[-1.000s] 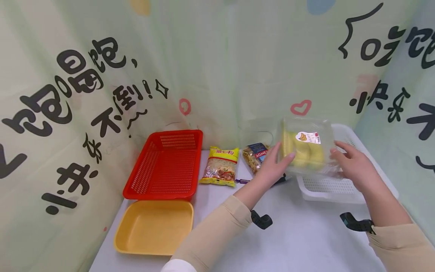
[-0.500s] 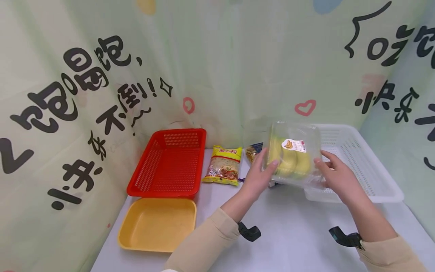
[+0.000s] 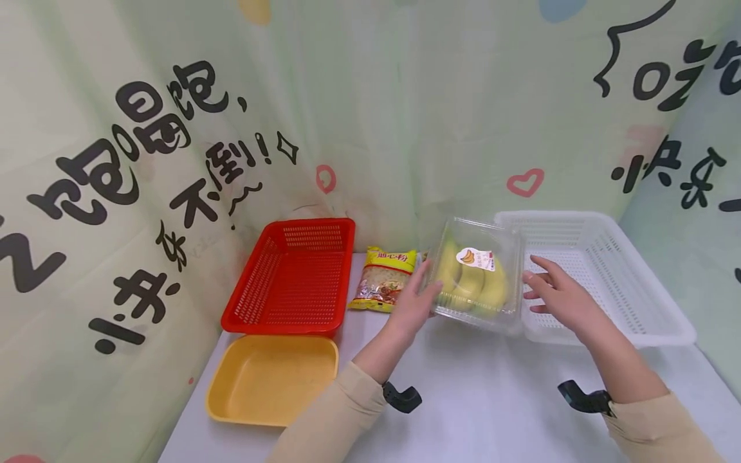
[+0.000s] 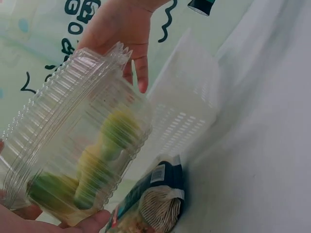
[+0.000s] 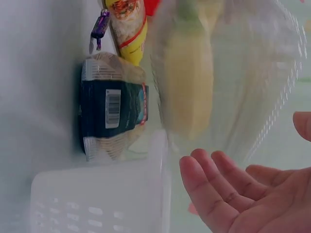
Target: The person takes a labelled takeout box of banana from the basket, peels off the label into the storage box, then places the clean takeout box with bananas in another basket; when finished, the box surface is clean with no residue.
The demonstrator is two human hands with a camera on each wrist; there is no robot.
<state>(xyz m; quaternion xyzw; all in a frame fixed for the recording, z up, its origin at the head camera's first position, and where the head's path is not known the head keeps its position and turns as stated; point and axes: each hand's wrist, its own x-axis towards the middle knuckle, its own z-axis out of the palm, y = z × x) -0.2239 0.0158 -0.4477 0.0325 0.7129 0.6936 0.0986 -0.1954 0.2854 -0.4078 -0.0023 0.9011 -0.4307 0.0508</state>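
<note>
My left hand (image 3: 412,301) grips the left side of a clear plastic box (image 3: 476,273) and holds it up above the table. Inside lie yellow bananas (image 3: 470,288), greenish at the ends in the left wrist view, and a white label is stuck on the lid. The right hand (image 3: 558,294) is just off the box's right side with its fingers spread; the right wrist view shows its palm (image 5: 262,206) bare and a gap to the box (image 5: 189,87). The box hides most of a dark blue pasta bag (image 5: 114,104) from the head view.
A white perforated basket (image 3: 654,283) stands behind the right hand. Left of the box are a yellow macaroni bag (image 3: 382,281), a red basket (image 3: 289,276) and a yellow tray (image 3: 274,379). A small purple-wrapped item (image 5: 100,24) lies near the bags. A printed curtain encloses the table.
The box of bananas has moved left and a little lower, away from over the white basket. The right hand, which held its right side, has let go; the left hand keeps its hold.
</note>
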